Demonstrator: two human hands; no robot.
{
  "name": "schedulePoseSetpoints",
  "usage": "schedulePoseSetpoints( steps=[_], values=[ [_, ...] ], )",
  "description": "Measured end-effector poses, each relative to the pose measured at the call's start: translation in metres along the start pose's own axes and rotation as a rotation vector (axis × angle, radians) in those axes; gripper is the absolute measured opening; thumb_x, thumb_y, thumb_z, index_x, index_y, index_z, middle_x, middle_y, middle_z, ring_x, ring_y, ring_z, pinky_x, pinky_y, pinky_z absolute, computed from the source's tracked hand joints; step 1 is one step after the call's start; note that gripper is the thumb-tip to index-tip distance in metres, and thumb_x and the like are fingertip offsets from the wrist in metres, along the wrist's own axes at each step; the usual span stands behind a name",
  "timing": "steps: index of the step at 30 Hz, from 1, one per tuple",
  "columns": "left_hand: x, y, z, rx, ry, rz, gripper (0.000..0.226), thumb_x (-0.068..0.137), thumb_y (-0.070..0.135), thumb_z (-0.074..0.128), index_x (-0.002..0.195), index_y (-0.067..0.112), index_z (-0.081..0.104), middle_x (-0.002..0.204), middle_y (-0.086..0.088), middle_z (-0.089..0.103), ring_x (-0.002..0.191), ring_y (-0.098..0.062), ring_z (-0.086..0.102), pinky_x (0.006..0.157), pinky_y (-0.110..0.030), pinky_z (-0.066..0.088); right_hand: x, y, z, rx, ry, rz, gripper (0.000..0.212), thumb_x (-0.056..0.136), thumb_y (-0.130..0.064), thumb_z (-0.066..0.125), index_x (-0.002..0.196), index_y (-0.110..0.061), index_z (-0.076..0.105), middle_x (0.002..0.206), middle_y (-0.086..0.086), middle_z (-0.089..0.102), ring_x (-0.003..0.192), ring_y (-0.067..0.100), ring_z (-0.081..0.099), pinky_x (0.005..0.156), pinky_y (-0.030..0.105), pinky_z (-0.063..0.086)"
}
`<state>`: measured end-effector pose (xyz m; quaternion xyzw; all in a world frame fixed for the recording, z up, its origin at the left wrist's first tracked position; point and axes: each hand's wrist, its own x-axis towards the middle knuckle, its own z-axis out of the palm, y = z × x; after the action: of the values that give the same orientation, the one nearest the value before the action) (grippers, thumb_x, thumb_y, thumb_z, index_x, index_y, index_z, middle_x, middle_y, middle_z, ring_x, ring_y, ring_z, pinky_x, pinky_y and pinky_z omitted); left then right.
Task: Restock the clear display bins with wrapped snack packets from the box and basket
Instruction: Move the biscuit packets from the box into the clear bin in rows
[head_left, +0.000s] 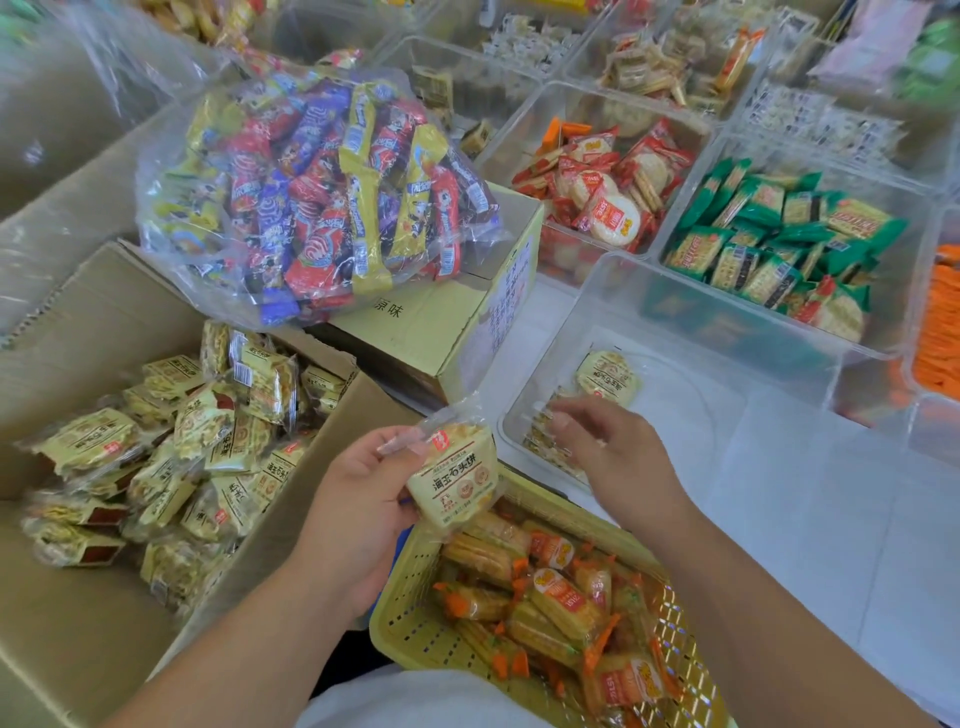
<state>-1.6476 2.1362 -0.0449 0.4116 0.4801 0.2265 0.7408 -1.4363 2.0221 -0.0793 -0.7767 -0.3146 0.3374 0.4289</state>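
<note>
Packets (218, 423) in box (104, 312) and clear bin (685, 410); left hand (358, 499) pinching one packet (454, 483), right hand (618, 457) spread.

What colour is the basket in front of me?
The basket is pale yellow plastic with rows of small holes, clearest in the head view.

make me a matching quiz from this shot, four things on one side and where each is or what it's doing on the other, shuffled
1 bag of bars
2 basket
3 green packets
4 left hand

a holds a pale packet
b lies on a closed carton
c in a clear bin, far right
d nearest the person, holds orange-trimmed packets

Pairs: 1-b, 2-d, 3-c, 4-a
</note>
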Motion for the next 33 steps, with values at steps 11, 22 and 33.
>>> schedulePoseSetpoints(
  steps=[11,22,33],
  values=[
    [0.007,0.017,0.056,0.145,-0.055,0.180,0.015,0.089,0.022,0.062,0.080,0.034,0.060,0.092,-0.007,0.073,0.083,-0.033,0.063,0.076,-0.048,0.046,-0.040,-0.022,0.007,0.300,0.251,0.151,0.036,0.091,-0.048,0.069,0.123,-0.037,0.058,0.112,-0.008,0.063,0.096,0.006,0.066,0.074,0.014,0.053],
    [0.023,0.002,0.137,0.975,-0.709,0.395,0.026,0.078,0.037,0.078,0.097,0.038,0.061,0.102,0.025,0.066,0.093,-0.002,0.065,0.081,-0.012,0.047,-0.015,0.015,-0.036,1.153,0.062,0.366,0.044,0.088,-0.042,0.072,0.112,-0.005,0.069,0.107,0.019,0.070,0.104,0.031,0.070,0.095,0.051,0.057],
    [0.183,-0.037,0.202,1.620,-0.649,0.424,0.049,0.098,0.024,0.066,0.145,0.019,0.052,0.150,-0.004,0.048,0.132,-0.025,0.050,0.102,-0.028,0.038,0.008,0.104,-0.076,0.507,0.506,0.471,0.021,0.093,-0.056,0.062,0.102,-0.042,0.049,0.091,-0.015,0.064,0.073,-0.001,0.062,0.061,0.023,0.042]
  ],
)
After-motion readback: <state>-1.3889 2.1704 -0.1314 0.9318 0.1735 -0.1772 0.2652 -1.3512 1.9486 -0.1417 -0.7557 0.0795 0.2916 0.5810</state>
